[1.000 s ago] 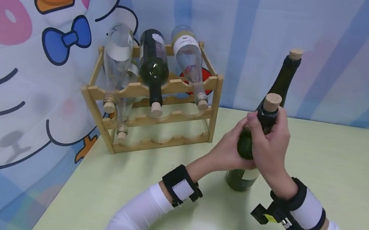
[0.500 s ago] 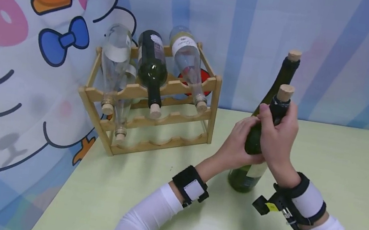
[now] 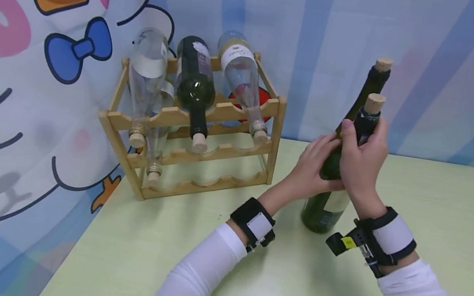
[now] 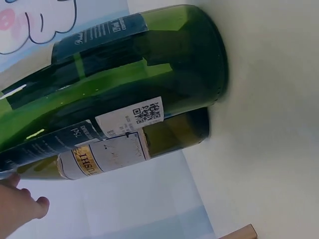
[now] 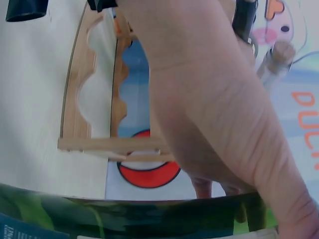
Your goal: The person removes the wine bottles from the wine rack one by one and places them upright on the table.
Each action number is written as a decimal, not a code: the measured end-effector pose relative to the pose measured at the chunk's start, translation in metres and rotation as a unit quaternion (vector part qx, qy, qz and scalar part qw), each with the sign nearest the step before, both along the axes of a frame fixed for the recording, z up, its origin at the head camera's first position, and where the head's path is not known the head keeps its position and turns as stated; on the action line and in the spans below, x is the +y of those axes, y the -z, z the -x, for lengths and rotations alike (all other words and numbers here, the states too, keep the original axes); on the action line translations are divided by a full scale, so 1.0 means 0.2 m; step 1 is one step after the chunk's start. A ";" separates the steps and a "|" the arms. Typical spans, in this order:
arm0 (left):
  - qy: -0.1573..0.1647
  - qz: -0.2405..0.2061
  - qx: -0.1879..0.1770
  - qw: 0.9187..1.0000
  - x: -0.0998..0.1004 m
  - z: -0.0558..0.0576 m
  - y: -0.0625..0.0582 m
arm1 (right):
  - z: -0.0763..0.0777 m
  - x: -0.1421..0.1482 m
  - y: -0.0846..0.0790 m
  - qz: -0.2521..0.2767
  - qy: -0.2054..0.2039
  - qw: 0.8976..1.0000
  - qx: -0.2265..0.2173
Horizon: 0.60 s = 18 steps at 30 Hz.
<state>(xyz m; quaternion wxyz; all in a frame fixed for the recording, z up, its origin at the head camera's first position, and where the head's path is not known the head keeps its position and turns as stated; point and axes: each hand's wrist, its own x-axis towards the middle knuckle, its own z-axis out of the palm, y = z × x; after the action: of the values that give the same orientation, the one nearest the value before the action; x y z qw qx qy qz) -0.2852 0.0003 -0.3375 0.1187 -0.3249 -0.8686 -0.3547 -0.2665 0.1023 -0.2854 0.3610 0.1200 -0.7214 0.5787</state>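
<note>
A corked green wine bottle (image 3: 323, 216) stands nearly upright, leaning a little, between both hands. My right hand (image 3: 361, 168) grips its neck just below the cork. Lower down, my left hand (image 3: 311, 171) curls round the shoulder and upper body. Close behind rises a second corked dark green bottle (image 3: 365, 87), mostly hidden by the first. In the left wrist view the front bottle (image 4: 184, 55) overlaps the rear bottle (image 4: 172, 134), which bears a white label. A strip of green glass (image 5: 149, 214) crosses the bottom of the right wrist view, below my wrist.
A wooden wine rack (image 3: 209, 182) stands left on the pale green table (image 3: 432, 246). Several corked bottles lie in it neck forward, including a dark bottle (image 3: 195, 86) and a clear bottle (image 3: 243, 73). A cartoon-printed cloth (image 3: 354, 23) hangs behind.
Both hands have moved up and to the right in the head view, carrying the front bottle toward the rear one. Its cork now appears close to the rear cork. The rack's bottles stay put.
</note>
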 end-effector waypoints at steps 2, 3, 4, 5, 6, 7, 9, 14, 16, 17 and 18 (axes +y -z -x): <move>-0.004 0.003 -0.021 1.000 0.01 0.03 -0.01 | 0.03 0.01 0.00 -0.004 0.006 1.000 -0.003; -0.004 0.002 -0.031 1.000 0.01 0.04 -0.01 | 0.04 0.01 0.00 -0.005 0.008 1.000 -0.005; -0.005 0.000 -0.041 0.999 0.02 0.06 -0.01 | 0.06 0.02 -0.01 -0.006 0.012 1.000 -0.007; -0.008 0.002 -0.046 0.999 0.02 0.07 -0.01 | 0.07 0.02 -0.01 -0.007 0.014 1.000 -0.009; -0.010 0.002 -0.051 0.999 0.03 0.08 -0.02 | 0.09 0.02 -0.01 -0.008 0.017 1.000 -0.011; -0.011 0.003 -0.055 0.998 0.03 0.09 -0.02 | 0.10 0.03 -0.01 -0.009 0.019 1.000 -0.013; -0.014 0.006 -0.062 0.998 0.04 0.12 -0.02 | 0.12 0.03 0.00 -0.012 0.023 1.000 -0.016; -0.021 0.016 -0.077 0.997 0.05 0.16 -0.03 | 0.17 0.05 0.00 -0.022 0.031 0.999 -0.022; -0.022 0.019 -0.082 0.996 0.05 0.18 -0.03 | 0.18 0.05 0.00 -0.024 0.032 0.999 -0.024; -0.023 0.019 -0.083 0.996 0.06 0.18 -0.03 | 0.19 0.05 0.00 -0.024 0.032 0.999 -0.026; -0.023 0.020 -0.084 0.996 0.06 0.19 -0.03 | 0.19 0.05 0.00 -0.024 0.032 0.999 -0.028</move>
<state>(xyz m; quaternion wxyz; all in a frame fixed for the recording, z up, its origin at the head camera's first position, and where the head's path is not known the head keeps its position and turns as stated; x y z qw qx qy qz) -0.3231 0.0118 -0.3315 0.0471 -0.2768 -0.8895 -0.3604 -0.3046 0.1129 -0.2845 0.3559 0.0897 -0.7484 0.5524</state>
